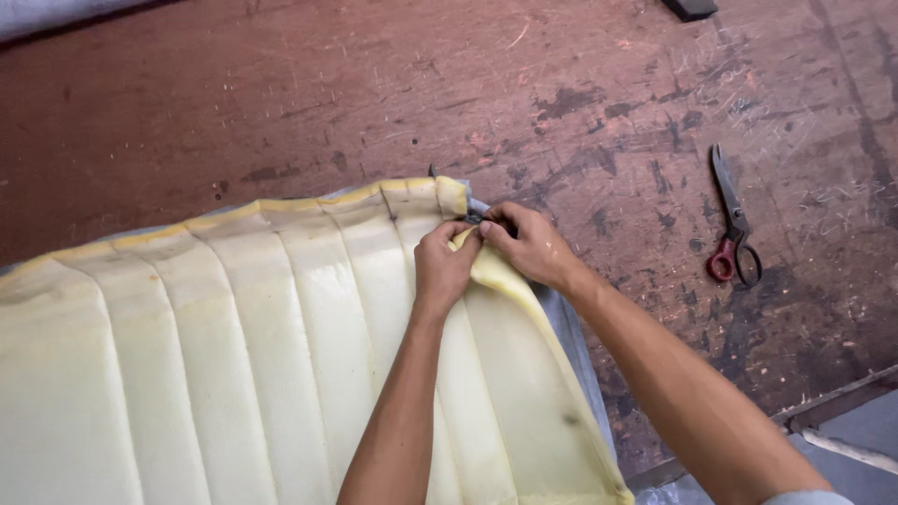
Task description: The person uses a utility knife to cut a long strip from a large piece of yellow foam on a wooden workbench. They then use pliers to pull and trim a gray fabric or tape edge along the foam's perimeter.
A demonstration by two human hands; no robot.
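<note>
Pinching together at the far right corner of the foam pad (281, 355), the left hand (442, 266) and right hand (528, 245) both grip its folded yellow edge, fingertips meeting. Grey fabric (572, 327) peeks from beneath. Scissors (731, 224) lie at three o'clock, well apart, on the worn red table (281, 93).

Pale yellow foam panel (234, 355) with stitched lengthwise channels laid across worn reddish-brown worktable (281, 103). Grey fabric backing (571, 327) seen along panel's right edge. Upper right corner of panel pinched by left hand (444, 266) and right hand (528, 245), fingertips touching, foam edge folded up between them. Small dark object seen at fingertips, too small to identify. Red-handled scissors (732, 229) lying shut on table, well apart, right of hands. Dark block (690, 8) cut off at top edge.
</note>
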